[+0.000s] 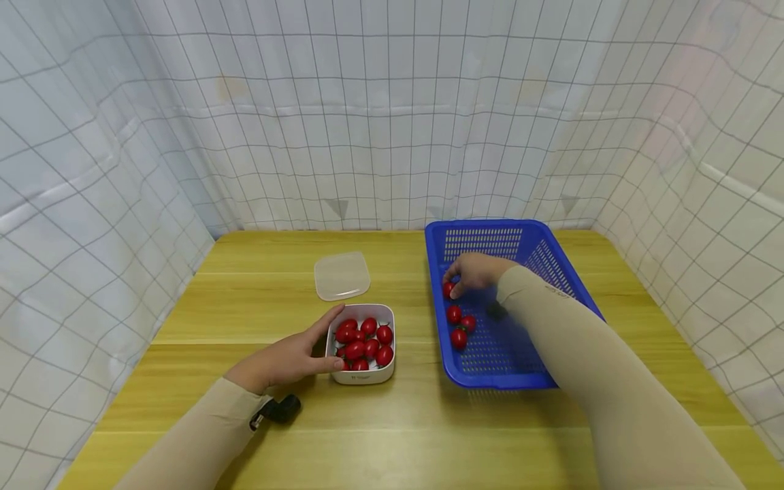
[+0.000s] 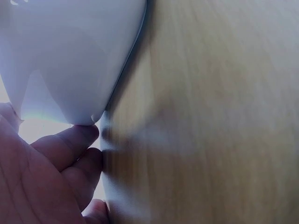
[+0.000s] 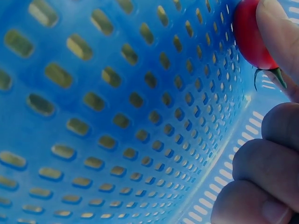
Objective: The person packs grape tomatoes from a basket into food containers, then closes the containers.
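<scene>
My left hand (image 1: 289,357) holds a white square food container (image 1: 363,376) at its left side, thumb at the front rim and index finger by the back corner. In the left wrist view, fingertips (image 2: 86,135) touch the glossy container wall (image 2: 70,56). Several red cherry tomatoes (image 1: 354,350) fill the container. Inside a blue perforated basket (image 1: 582,286), my right hand (image 1: 480,270) pinches a cherry tomato (image 3: 252,35) near the left wall, its green stem showing in the right wrist view. More tomatoes (image 1: 459,339) lie on the basket floor, nearer the front.
Behind the container, a translucent lid (image 1: 341,275) lies flat on the wooden table (image 1: 257,299). A white grid-patterned curtain (image 1: 392,122) encloses the table at the back and both sides. The basket stands at the right, separated from the container by a strip of tabletop.
</scene>
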Tool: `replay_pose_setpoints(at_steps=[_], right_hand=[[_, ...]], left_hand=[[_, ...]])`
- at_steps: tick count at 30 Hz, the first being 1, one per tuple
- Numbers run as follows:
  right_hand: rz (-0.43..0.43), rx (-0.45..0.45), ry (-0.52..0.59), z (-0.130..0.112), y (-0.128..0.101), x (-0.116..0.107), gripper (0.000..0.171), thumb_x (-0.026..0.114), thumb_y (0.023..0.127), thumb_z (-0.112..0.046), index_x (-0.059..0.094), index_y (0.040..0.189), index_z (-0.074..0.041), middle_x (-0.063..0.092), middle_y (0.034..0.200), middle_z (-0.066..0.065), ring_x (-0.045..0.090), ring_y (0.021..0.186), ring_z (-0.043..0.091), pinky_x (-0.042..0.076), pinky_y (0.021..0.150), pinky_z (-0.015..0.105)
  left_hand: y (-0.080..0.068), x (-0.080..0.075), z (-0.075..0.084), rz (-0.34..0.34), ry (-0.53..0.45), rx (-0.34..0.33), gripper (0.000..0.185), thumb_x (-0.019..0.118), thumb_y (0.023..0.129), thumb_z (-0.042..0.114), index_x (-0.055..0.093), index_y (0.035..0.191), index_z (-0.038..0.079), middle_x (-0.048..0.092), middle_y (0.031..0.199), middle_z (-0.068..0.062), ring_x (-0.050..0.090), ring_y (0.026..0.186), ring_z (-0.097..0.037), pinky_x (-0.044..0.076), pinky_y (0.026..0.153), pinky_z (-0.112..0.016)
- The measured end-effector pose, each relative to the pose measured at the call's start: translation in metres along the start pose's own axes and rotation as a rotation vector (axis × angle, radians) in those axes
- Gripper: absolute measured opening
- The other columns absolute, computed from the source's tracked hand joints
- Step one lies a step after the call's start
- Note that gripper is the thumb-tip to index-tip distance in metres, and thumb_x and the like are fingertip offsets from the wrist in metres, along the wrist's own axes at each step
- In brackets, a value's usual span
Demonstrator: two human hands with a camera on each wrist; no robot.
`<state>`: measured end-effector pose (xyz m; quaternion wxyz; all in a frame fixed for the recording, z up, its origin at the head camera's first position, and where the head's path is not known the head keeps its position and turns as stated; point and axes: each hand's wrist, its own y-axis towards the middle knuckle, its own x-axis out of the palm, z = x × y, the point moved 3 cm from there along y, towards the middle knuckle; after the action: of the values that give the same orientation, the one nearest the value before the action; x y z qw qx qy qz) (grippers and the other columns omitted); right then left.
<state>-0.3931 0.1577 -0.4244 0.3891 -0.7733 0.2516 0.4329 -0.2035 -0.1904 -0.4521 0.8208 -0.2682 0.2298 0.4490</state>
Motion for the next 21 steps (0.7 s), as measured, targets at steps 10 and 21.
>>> replay_pose_setpoints(at_steps=[10, 21], right_hand=[[0.005, -0.029, -0.046, -0.001, 0.001, 0.001, 0.033, 0.081, 0.093, -0.026, 0.078, 0.124, -0.014, 0.075, 0.126, 0.009, 0.066, 0.124, 0.031, 0.049, 0.113, 0.05], [0.067, -0.062, -0.066, -0.008, -0.012, -0.019, 0.033, 0.081, 0.091, -0.026, 0.078, 0.122, -0.015, 0.074, 0.116, 0.005, 0.066, 0.108, 0.025, 0.054, 0.099, 0.047]], left_hand=[[0.0, 0.001, -0.002, 0.007, 0.005, 0.001, 0.104, 0.072, 0.097, 0.051, 0.002, 0.171, 0.029, 0.016, 0.176, -0.018, 0.029, 0.156, -0.049, 0.028, 0.124, -0.066], [-0.002, -0.001, -0.001, 0.004, -0.015, -0.014, 0.105, 0.073, 0.096, 0.051, 0.002, 0.171, 0.029, 0.018, 0.175, -0.017, 0.028, 0.157, -0.047, 0.027, 0.125, -0.065]])
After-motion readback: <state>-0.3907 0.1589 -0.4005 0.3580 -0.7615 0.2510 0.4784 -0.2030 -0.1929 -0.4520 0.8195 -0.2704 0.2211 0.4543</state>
